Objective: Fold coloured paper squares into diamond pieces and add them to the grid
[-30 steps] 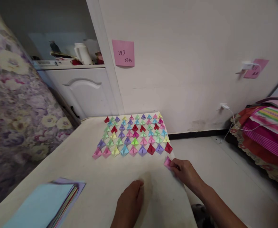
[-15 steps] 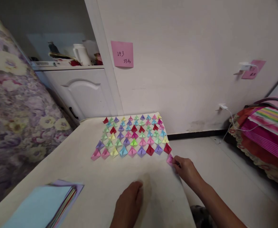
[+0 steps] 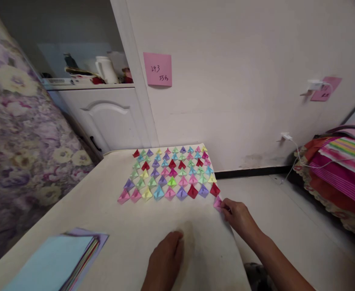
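Observation:
My right hand [image 3: 233, 211] is closed in a pinch on a pink folded paper boat [image 3: 217, 202] at the table's right edge. That boat sits just in front of the row's rightmost red paper boat [image 3: 214, 189]. Several rows of small folded paper boats [image 3: 170, 192] in pink, yellow, blue, purple, green and red cover the far part of the table. My left hand [image 3: 167, 256] rests on the near table surface, its fingers curled together and no paper showing in it. Its underside is hidden.
On the left of the cream table [image 3: 129, 230] lies a stack of coloured paper [image 3: 53, 258], light blue on top. A wall [image 3: 241, 101] stands behind. A floral curtain [image 3: 28, 121] hangs at left. Striped bedding [image 3: 344, 165] and a white cable [image 3: 311, 166] are at right.
The view has shifted very slightly. Both hands stay in place, the right one still pinching the pink paper boat.

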Demonstrator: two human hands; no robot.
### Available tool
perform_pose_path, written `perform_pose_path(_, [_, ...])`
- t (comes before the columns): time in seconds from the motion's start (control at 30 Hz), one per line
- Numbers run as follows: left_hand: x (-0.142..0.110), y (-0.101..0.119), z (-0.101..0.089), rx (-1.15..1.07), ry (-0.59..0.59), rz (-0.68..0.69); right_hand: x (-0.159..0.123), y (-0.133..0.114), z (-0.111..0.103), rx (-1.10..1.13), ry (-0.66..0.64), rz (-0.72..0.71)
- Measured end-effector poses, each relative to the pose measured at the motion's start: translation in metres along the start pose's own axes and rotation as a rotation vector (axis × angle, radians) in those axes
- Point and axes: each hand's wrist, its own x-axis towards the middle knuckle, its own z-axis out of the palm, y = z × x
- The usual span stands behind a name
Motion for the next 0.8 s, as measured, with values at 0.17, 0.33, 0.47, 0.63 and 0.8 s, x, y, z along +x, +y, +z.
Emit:
perform_pose_path(0.17, [0.0001,0.0015,-0.0008,0.004,-0.007,-0.013,0.0002,0.0020,0.0009,0.000,0.003,-0.002])
perform_pose_path(0.33, [-0.0008,0.0020,-0.0014,0.003,-0.007,-0.012,0.0009,0.0034,0.0026,-0.012,0.003,-0.004])
perform_pose_path(0.47, [-0.0012,0.0018,-0.0014,0.010,-0.014,-0.016,0.0015,0.0019,0.0039,-0.024,0.003,-0.001])
perform_pose_path(0.63, [-0.0009,0.0004,-0.0007,0.007,-0.005,-0.011,0.0026,-0.0006,0.0042,-0.030,0.000,0.013])
perform_pose_path(0.8, [-0.0010,0.0000,-0.0002,0.012,-0.005,-0.006,0.0006,-0.0005,0.0016,-0.029,-0.007,0.057])
